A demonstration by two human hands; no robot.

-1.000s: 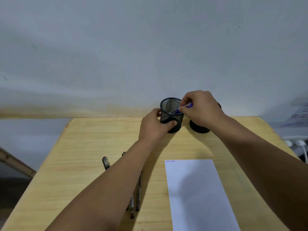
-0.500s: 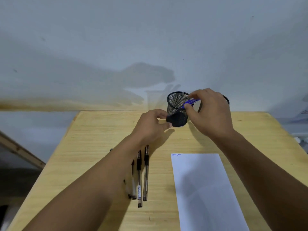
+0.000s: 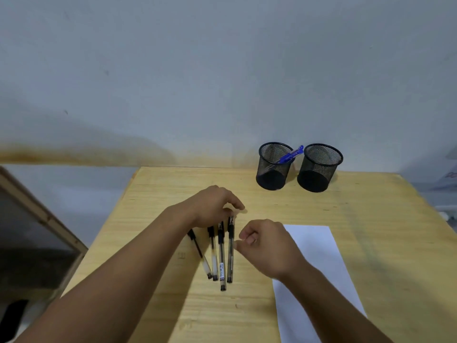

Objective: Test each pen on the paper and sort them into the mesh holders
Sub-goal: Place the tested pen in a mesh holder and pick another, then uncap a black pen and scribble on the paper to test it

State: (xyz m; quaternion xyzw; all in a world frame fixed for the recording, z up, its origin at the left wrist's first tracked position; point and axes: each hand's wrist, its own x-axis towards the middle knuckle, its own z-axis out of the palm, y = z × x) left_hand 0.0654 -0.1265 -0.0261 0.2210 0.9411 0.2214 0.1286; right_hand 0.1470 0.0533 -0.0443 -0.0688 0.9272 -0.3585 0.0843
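Several black-capped clear pens [image 3: 221, 253] lie side by side on the wooden table [image 3: 153, 219], left of a white paper sheet [image 3: 319, 263]. My left hand [image 3: 210, 206] arches over their cap ends, fingertips touching them. Just right of the pens hovers my right hand [image 3: 267, 243], its fingers curled in and holding nothing. Two black mesh holders stand at the table's far edge. The left holder [image 3: 273, 167] has a blue pen [image 3: 290, 154] leaning in it. No pen shows in the right holder [image 3: 319, 169].
A pale wall rises right behind the table. A framed dark panel [image 3: 37, 231] leans on the floor to the left. Bare wood shows between the holders and the paper.
My right hand let the blue pen go into the left holder and drew back toward the paper. My left hand left the holder and came down onto the pens.
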